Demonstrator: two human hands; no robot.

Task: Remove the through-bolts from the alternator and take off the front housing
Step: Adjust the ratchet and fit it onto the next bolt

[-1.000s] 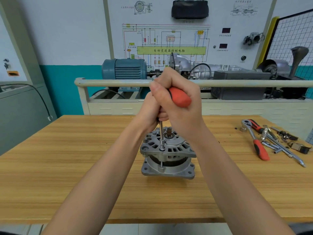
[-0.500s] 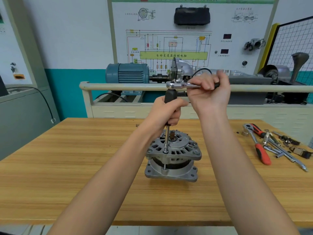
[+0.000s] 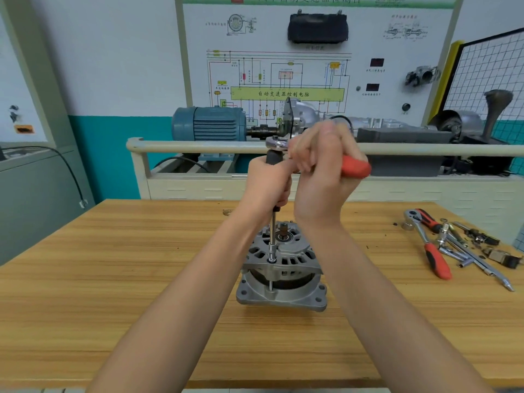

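The left hand (image 3: pixel 265 184) wraps its grip around the black handle of a long steel extension driver (image 3: pixel 272 222), holding it upright, while the right hand (image 3: pixel 320 177) closes its grip on the red-handled ratchet (image 3: pixel 354 165) whose chrome head sits on top of that driver. The fingers of the right hand are blurred, so how tightly they curl cannot be read closely, but the red handle end pokes out past the palm. The small socket (image 3: pixel 272 255) at the bottom of the driver sits on a bolt head on the upper rim of the grey cast-aluminium alternator (image 3: pixel 280 268), which stands on end near the middle of the wooden table (image 3: pixel 113 279).

As for progress — the work looks to be in its first half. A slim steel through-bolt (image 3: pixel 270 285) shows in the gap between the two housing halves right under the socket, so this bolt is still threaded in. The ribbed front housing (image 3: pixel 286 251) sits on the body, not yet lifted. Whether the other through-bolts are out cannot be told; the arms hide that side. A second red-handled ratchet (image 3: pixel 433 251) and loose steel extensions and sockets (image 3: pixel 470 256) lie well apart at the table's right.
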